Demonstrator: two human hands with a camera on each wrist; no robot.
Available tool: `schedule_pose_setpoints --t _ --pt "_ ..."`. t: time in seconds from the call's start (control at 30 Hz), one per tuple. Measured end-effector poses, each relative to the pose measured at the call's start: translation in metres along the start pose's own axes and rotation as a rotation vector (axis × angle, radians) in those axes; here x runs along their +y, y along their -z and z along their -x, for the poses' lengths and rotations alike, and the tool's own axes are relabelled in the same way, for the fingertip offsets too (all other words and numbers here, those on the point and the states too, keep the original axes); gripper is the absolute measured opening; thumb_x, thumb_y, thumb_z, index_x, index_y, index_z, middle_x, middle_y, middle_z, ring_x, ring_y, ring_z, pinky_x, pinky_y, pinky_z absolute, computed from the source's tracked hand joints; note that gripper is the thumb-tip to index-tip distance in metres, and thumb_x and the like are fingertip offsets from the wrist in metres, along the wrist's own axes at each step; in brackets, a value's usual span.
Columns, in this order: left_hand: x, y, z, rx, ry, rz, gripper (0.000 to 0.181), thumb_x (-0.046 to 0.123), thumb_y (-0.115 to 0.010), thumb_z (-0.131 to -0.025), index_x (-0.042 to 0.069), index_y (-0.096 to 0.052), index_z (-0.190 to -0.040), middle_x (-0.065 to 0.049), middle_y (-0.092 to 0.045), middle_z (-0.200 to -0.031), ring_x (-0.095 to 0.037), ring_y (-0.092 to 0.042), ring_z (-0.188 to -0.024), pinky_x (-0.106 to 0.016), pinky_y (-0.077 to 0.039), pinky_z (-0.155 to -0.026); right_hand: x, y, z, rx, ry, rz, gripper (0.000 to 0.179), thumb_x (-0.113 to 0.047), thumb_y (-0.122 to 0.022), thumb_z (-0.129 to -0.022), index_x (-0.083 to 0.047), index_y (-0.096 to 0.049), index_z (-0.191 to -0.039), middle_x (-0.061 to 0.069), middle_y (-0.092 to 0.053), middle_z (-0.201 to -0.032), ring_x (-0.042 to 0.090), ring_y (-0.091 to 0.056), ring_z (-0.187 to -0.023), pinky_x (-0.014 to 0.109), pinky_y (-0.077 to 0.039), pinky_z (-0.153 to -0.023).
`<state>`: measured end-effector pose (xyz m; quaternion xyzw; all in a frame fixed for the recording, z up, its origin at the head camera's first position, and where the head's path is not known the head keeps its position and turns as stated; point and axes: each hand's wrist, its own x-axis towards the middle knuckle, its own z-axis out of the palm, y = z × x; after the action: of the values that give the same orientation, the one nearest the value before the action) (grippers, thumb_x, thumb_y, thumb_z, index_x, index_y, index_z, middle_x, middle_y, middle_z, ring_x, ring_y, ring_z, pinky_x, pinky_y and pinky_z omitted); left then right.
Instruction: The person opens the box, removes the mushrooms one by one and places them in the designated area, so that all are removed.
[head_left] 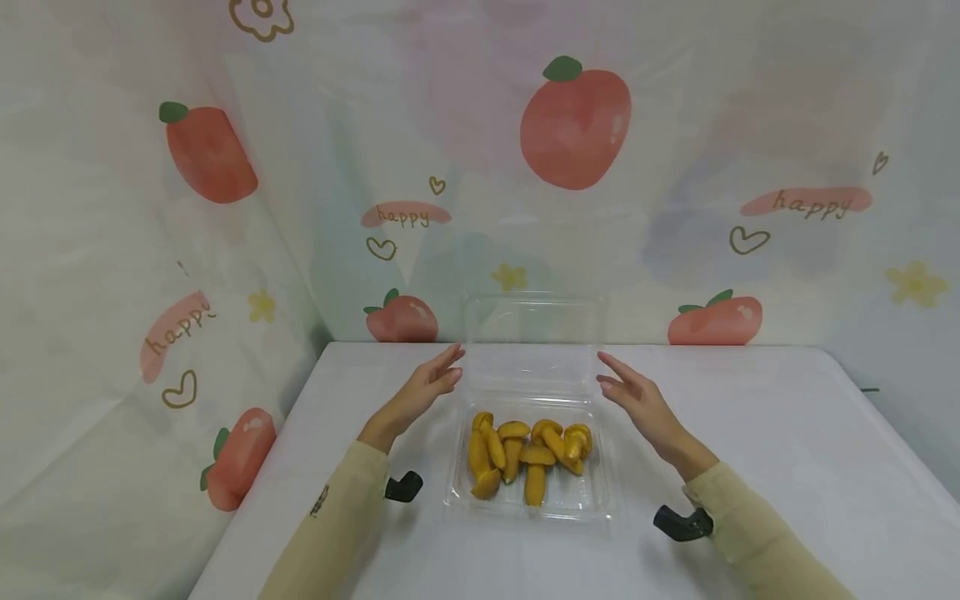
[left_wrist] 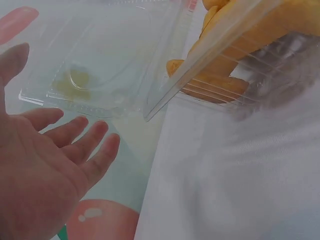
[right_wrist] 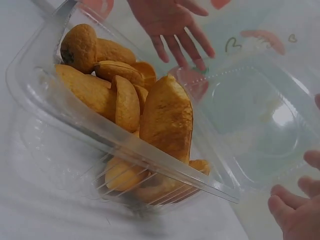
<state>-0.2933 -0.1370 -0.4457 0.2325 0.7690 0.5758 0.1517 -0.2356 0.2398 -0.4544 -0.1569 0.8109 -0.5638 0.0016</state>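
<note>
A clear plastic clamshell box (head_left: 525,510) stands on the table with its lid (head_left: 532,346) raised upright at the back. Inside it lie several yellow-brown mushrooms (head_left: 536,467), seen close up in the right wrist view as mushrooms (right_wrist: 167,117). Beside the lid's left edge is my left hand (head_left: 420,392), fingers extended and spread, holding nothing. My right hand (head_left: 641,404) mirrors it at the lid's right edge, its fingers stretched toward the plastic. In the left wrist view the left hand (left_wrist: 55,155) has its palm showing next to the lid (left_wrist: 100,60).
The box rests on a white-covered table (head_left: 750,433). A patterned cloth backdrop (head_left: 480,125) with printed fruit hangs right behind the table's far edge and along the left side. Dark wrist camera mounts (head_left: 682,523) jut from both sleeves near the tabletop.
</note>
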Motion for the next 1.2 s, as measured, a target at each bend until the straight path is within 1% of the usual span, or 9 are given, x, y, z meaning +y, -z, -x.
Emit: schedule_pose_setpoints --t 0.07,0.13,0.27,0.37,0.43,0.5,0.73,0.8,1.2 --pt "-0.001 0.001 -0.003 0.001 0.014 0.001 0.066 0.026 -0.045 -0.109 0.01 -0.013 -0.164 -0.02 -0.022 -0.168 -0.041 -0.032 -0.152 -0.056 -0.035 -0.12 0.0 0.002 -0.002 -0.001 -0.019 0.017 0.059 -0.026 -0.045 -0.109 0.003 -0.028 -0.157 0.027 -0.02 -0.166 -0.003 -0.053 -0.13 0.024 -0.043 -0.111" --pt "-0.001 0.001 -0.005 0.003 0.031 0.008 0.065 0.027 -0.044 -0.109 0.01 -0.013 -0.164 -0.021 -0.024 -0.167 -0.041 -0.034 -0.15 -0.057 -0.036 -0.12 0.002 0.003 -0.004 -0.013 -0.041 0.012 0.058 -0.027 -0.044 -0.109 0.003 -0.029 -0.157 0.026 -0.019 -0.167 -0.003 -0.054 -0.131 0.021 -0.041 -0.112" --pt "-0.002 0.002 -0.01 0.008 0.069 0.024 0.065 0.029 -0.042 -0.11 0.008 -0.012 -0.163 -0.021 -0.024 -0.167 -0.041 -0.037 -0.149 -0.056 -0.035 -0.12 0.006 0.005 -0.008 -0.038 -0.068 -0.056 0.059 -0.029 -0.041 -0.11 0.002 -0.027 -0.158 0.025 -0.02 -0.167 0.024 -0.048 -0.143 0.012 -0.038 -0.109" --pt "-0.002 0.003 -0.013 0.008 0.091 0.032 0.066 0.031 -0.042 -0.11 0.007 -0.011 -0.163 -0.019 -0.022 -0.168 -0.039 -0.037 -0.149 -0.055 -0.035 -0.12 0.008 0.005 -0.012 -0.046 -0.088 -0.101 0.061 -0.031 -0.04 -0.11 0.0 -0.024 -0.159 0.023 -0.018 -0.168 0.043 -0.028 -0.151 0.032 -0.038 -0.117" --pt "-0.003 0.002 -0.015 0.006 0.102 0.04 0.067 0.031 -0.042 -0.11 0.006 -0.01 -0.163 -0.018 -0.022 -0.169 -0.038 -0.037 -0.15 -0.054 -0.035 -0.121 0.008 0.004 -0.014 -0.047 -0.103 -0.135 0.062 -0.032 -0.041 -0.11 0.0 -0.021 -0.16 0.021 -0.014 -0.169 0.046 -0.02 -0.153 0.047 -0.032 -0.118" --pt "-0.006 0.003 -0.018 0.01 0.112 0.047 0.068 0.032 -0.042 -0.11 0.005 -0.01 -0.163 -0.017 -0.022 -0.169 -0.038 -0.037 -0.149 -0.053 -0.035 -0.121 0.008 0.003 -0.017 -0.051 -0.119 -0.164 0.064 -0.033 -0.04 -0.11 -0.001 -0.019 -0.161 0.02 -0.011 -0.17 0.046 -0.017 -0.154 0.053 -0.029 -0.119" --pt "-0.013 0.004 -0.024 0.021 0.145 0.114 0.069 0.034 -0.041 -0.109 0.003 -0.009 -0.163 -0.014 -0.02 -0.17 -0.038 -0.034 -0.151 -0.053 -0.033 -0.122 0.006 0.001 -0.023 -0.065 -0.143 -0.243 0.063 -0.032 -0.038 -0.111 -0.001 -0.016 -0.161 0.022 -0.007 -0.17 0.049 -0.024 -0.151 0.019 -0.046 -0.108" --pt "-0.015 0.004 -0.026 0.026 0.162 0.136 0.07 0.036 -0.042 -0.109 0.004 -0.01 -0.163 -0.014 -0.019 -0.17 -0.038 -0.033 -0.152 -0.053 -0.032 -0.123 0.006 0.001 -0.025 -0.067 -0.148 -0.259 0.063 -0.032 -0.037 -0.111 -0.001 -0.017 -0.161 0.022 -0.007 -0.17 0.049 -0.022 -0.152 0.018 -0.046 -0.108" --pt "-0.018 -0.004 -0.035 0.056 0.25 0.154 0.07 0.047 -0.036 -0.109 0.004 -0.019 -0.161 -0.014 -0.019 -0.17 -0.035 -0.032 -0.153 -0.052 -0.031 -0.124 0.016 0.0 -0.032 -0.093 -0.235 -0.286 0.066 -0.04 -0.035 -0.11 -0.005 -0.014 -0.162 0.018 -0.003 -0.171 0.05 -0.014 -0.154 0.055 -0.024 -0.122"
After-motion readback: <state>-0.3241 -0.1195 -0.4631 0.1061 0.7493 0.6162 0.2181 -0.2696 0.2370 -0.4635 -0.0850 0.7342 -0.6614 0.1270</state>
